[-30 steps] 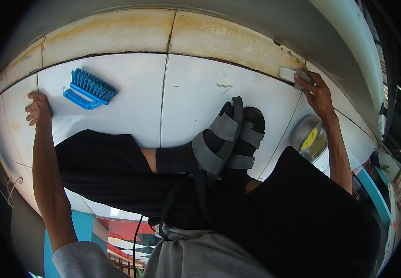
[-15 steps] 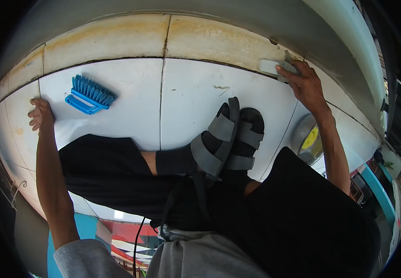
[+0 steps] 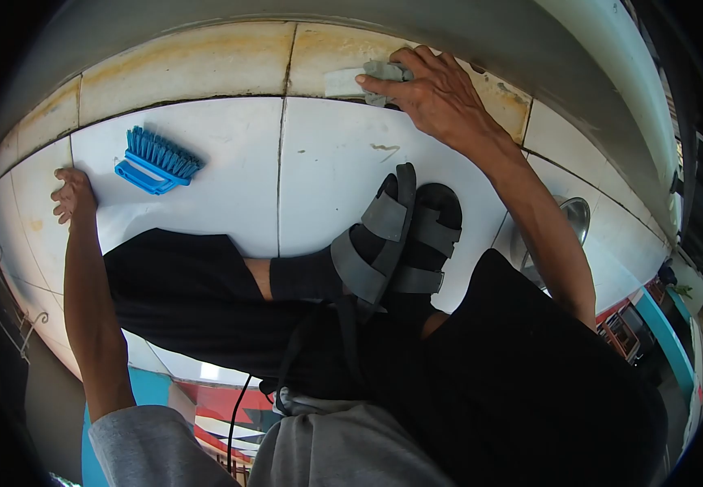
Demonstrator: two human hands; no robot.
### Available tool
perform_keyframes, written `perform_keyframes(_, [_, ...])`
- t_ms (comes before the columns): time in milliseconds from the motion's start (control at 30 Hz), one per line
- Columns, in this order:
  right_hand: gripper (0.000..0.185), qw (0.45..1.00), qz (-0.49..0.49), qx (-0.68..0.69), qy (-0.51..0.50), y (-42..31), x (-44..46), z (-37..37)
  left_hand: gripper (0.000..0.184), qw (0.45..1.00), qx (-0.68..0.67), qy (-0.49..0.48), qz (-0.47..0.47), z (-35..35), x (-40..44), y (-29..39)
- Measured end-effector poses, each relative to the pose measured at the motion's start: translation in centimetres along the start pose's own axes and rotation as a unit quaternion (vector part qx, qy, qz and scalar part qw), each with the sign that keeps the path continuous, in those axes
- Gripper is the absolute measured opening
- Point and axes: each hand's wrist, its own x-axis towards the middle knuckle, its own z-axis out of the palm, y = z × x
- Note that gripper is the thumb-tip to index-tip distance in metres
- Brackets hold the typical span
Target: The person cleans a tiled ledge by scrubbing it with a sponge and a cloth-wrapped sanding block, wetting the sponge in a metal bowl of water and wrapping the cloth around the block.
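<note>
My right hand (image 3: 436,93) grips a whitish-grey cloth-like piece (image 3: 359,83) and presses it on the stained tile strip (image 3: 205,61) along the wall's foot. At the far left, my left hand (image 3: 71,195) rests on the white tiles with its fingers apart and holds nothing. Between the hands, nearer the left one, a blue brush (image 3: 156,162) lies on the floor with its bristles facing the wall. The far side of the cloth is hidden behind my right fingers.
Two grey strapped sandals (image 3: 380,243) are on my feet at the centre. A round metal bowl (image 3: 576,217) stands partly behind my right forearm. A grey wall (image 3: 481,32) rises beyond the tile strip. Curled metalwork (image 3: 35,325) stands at the left edge.
My right hand has slid a long way left along the stained strip with the cloth. My right forearm now covers part of the bowl. My left hand has stayed in place.
</note>
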Motion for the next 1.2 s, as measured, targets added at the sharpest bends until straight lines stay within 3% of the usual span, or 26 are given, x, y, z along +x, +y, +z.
perform_keyframes(67, [0.044,0.997,0.028,0.035,-0.064,2.4,-3.4,-1.4,0.090,1.000,-0.005,-0.006,-0.017,-1.5,-1.8,1.8])
perform_keyframes(200, [0.050,0.994,0.081,-0.032,-0.060,8.2,-12.1,-4.2,0.088,0.999,-0.004,-0.011,-0.042,-1.8,-1.9,1.6])
perform_keyframes(267, [0.050,0.995,0.070,-0.035,-0.062,8.3,-12.1,-4.1,0.090,0.999,-0.018,-0.012,-0.041,-2.4,-2.7,1.9])
perform_keyframes(533, [0.049,1.000,-0.005,0.025,-0.003,-1.1,1.5,0.8,0.089,1.000,-0.014,-0.014,0.000,-1.3,-1.4,0.7])
perform_keyframes(633, [0.048,0.999,0.001,0.035,-0.016,-1.0,0.8,0.2,0.089,0.999,-0.018,-0.023,-0.020,-1.6,-1.9,1.1])
perform_keyframes(800, [0.052,0.997,0.064,0.004,-0.030,6.6,-10.3,-3.8,0.088,0.999,-0.034,-0.020,-0.004,-2.0,-2.3,1.3])
perform_keyframes(867, [0.052,0.992,0.102,-0.009,-0.079,8.2,-13.0,-4.7,0.088,0.999,-0.023,-0.020,-0.007,-1.6,-1.9,1.1])
perform_keyframes(967, [0.050,0.998,0.037,-0.033,-0.040,7.3,-10.6,-4.0,0.088,1.000,-0.014,-0.021,0.008,-1.5,-2.0,1.0])
perform_keyframes(1200, [0.057,1.000,-0.010,0.016,-0.003,-2.2,2.9,1.2,0.086,0.999,-0.025,-0.005,-0.025,-1.4,-2.0,1.1])
